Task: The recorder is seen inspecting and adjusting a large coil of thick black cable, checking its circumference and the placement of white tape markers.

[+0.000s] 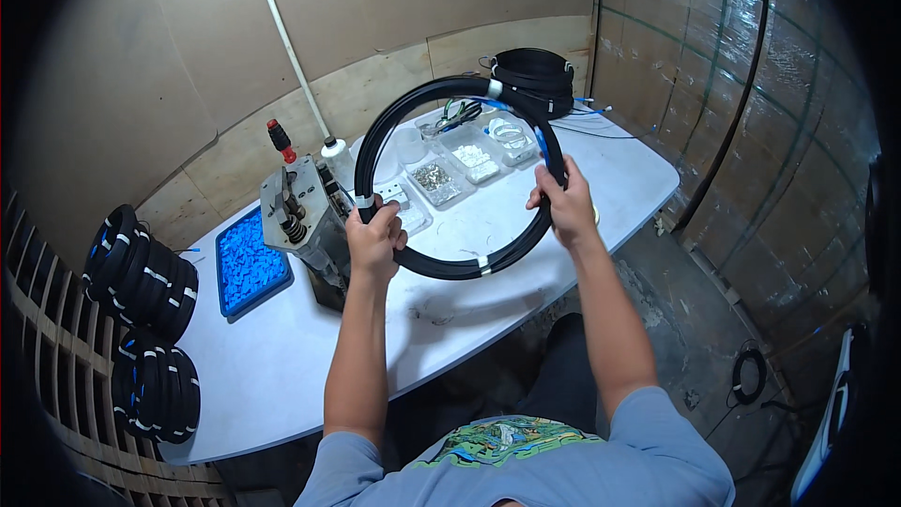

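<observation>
A coil of black cable (441, 269), bound with white tape bands, is held up above the white table (450, 324). My left hand (374, 242) is closed round its left side, just below a white band. On the opposite side my right hand (569, 202) grips the coil, thumb on the inner edge. Blue cable ends show along the coil's upper right inside. Through the ring I see clear plastic boxes (439, 185) of small metal and white parts. A hand press (302, 216) with a red-and-black handle stands left of my left hand.
A blue tray (251, 263) of small blue pieces lies beside the press. Stacked black coils (141, 272) stand at the left edge, another coil stack (533, 80) at the back. Behind the press stands a white bottle (336, 158). Wrapped cartons (704, 84) line the right; a coil (749, 376) lies on the floor.
</observation>
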Demonstrator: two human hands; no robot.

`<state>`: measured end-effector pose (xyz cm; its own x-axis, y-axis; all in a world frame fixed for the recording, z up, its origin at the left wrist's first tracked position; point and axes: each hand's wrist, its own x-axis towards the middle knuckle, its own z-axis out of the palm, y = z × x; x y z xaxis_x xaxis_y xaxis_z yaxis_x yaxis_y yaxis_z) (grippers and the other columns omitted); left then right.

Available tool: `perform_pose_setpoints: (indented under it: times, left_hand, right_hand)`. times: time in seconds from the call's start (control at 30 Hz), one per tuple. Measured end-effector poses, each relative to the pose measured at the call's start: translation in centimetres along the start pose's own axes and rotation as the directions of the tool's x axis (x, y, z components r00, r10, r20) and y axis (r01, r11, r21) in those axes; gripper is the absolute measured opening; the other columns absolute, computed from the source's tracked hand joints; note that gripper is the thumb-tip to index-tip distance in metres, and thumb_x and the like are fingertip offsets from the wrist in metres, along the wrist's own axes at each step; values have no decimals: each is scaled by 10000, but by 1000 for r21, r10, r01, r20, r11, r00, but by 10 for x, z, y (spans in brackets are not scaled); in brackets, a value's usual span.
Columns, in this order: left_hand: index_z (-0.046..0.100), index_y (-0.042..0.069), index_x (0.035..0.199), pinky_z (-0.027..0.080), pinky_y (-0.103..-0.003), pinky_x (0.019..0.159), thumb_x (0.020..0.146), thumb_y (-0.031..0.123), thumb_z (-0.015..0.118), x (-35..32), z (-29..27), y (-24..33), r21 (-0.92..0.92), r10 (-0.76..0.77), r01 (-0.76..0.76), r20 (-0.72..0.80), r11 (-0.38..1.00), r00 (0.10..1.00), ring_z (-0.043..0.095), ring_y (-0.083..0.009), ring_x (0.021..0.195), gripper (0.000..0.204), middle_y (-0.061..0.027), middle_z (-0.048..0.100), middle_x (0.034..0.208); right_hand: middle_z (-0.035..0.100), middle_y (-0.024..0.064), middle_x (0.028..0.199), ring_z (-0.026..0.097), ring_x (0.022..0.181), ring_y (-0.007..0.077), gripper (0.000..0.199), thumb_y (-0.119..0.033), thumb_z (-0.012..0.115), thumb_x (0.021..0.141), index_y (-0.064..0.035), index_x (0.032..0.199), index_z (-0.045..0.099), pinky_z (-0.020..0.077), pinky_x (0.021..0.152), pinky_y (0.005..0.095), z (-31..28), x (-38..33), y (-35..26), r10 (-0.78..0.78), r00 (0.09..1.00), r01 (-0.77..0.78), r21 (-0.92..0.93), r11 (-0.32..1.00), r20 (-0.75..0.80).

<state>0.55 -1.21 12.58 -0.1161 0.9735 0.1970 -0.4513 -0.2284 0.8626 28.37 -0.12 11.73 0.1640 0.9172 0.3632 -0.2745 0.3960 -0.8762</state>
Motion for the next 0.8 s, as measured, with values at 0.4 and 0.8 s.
perform_pose_setpoints:
  times: [0.4,0.8]
  left_hand:
    - [462,120,830,294,-249,411,836,48,633,4,4,24,136,-18,12,37,991,999,338,-58,433,186,47,389,584]
    - [508,111,886,313,-241,442,869,161,691,6,1,26,175,-66,55,58,983,996,369,-64,460,191,50,404,595]
  right_hand:
    - [484,-21,701,452,486,48,302,-163,651,950,-49,1173,483,406,423,231,6,5,-27,45,995,-38,-79,996,85]
    - [416,-47,661,370,473,28,278,-255,649,951,-78,1082,480,371,426,214,4,-3,-14,73,997,-74,38,997,16]
